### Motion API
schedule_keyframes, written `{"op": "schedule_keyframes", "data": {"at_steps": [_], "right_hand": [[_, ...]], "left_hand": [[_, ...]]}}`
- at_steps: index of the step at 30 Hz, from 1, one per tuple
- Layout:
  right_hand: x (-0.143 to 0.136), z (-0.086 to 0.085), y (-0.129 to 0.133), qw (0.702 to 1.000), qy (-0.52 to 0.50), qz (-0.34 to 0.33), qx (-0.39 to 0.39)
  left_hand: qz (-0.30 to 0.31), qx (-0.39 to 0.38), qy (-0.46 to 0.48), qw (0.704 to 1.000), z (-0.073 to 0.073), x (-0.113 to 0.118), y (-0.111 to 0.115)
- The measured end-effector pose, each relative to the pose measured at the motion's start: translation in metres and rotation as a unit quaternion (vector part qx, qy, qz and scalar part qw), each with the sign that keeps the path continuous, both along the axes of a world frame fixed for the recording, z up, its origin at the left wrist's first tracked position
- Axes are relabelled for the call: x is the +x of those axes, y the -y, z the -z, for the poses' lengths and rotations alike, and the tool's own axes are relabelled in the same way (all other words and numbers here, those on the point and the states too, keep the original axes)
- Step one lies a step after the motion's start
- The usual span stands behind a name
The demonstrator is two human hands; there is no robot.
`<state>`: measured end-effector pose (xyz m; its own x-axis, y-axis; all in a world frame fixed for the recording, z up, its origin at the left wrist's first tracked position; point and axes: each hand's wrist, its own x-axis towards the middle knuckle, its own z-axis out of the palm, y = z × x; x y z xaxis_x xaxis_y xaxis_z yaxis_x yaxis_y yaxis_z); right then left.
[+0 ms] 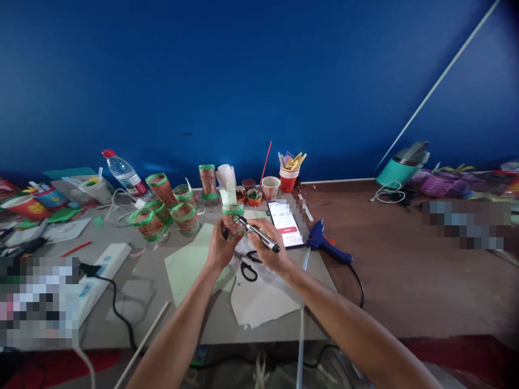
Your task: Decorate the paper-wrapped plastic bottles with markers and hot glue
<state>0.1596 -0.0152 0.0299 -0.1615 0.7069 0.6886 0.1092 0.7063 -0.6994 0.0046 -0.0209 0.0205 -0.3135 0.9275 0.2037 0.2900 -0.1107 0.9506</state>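
My left hand [219, 247] is closed around a small clear jar [232, 210] with a green band at its rim and brown colouring on its side. A pale paper strip [228, 193] stands up at the jar's top. Something black, perhaps a pen cap, shows at the left fingers. Gripped in my right hand [272, 249] is a silver and black marker pen [261, 236], its tip end against or very near the jar's side. Black-handled scissors [248, 272] lie just below both hands, on white paper [263, 308].
Several brown and green jars [185, 217] stand to the left, near a tilted water bottle [128, 178]. A phone [286, 222] and a blue glue gun [326, 242] lie at right. A power strip [103, 273] is at left. Behind stand paper cups [271, 188] before a blue wall.
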Motion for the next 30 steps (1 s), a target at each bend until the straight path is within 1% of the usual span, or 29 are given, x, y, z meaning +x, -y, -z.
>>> {"op": "schedule_keyframes", "data": {"at_steps": [4, 9, 12, 16, 20, 24, 28, 30], "right_hand": [[0.0008, -0.0012, -0.0019, 0.999, -0.020, 0.005, -0.025], [0.0017, -0.0032, -0.0003, 0.997, -0.046, 0.006, -0.059], [0.0018, -0.0035, 0.0016, 0.998, -0.044, -0.012, -0.040], [0.0010, -0.0018, 0.0025, 0.999, -0.013, -0.024, -0.024], [0.0013, -0.0009, 0.0011, 0.999, -0.019, -0.004, -0.048], [0.0024, -0.0004, 0.0003, 0.998, -0.033, -0.002, -0.059], [0.0023, 0.0022, 0.0020, 0.998, -0.029, -0.015, -0.058], [0.0018, 0.0039, 0.0030, 0.999, -0.014, -0.024, -0.041]], "left_hand": [[0.024, 0.011, 0.013, 1.000, -0.0011, -0.0011, -0.0004], [0.023, 0.013, 0.017, 1.000, -0.0019, -0.0014, -0.0003], [0.019, 0.009, 0.023, 0.999, 0.0014, -0.0016, -0.0013], [0.019, 0.015, 0.040, 0.999, 0.0044, -0.0010, -0.0021], [0.021, 0.021, 0.037, 0.999, 0.0004, -0.0005, -0.0007], [0.036, 0.020, 0.031, 0.999, -0.0051, -0.0003, 0.0007], [0.024, 0.016, 0.042, 0.999, -0.0041, -0.0003, 0.0003], [0.025, 0.016, 0.042, 0.999, -0.0025, -0.0003, 0.0002]]}}
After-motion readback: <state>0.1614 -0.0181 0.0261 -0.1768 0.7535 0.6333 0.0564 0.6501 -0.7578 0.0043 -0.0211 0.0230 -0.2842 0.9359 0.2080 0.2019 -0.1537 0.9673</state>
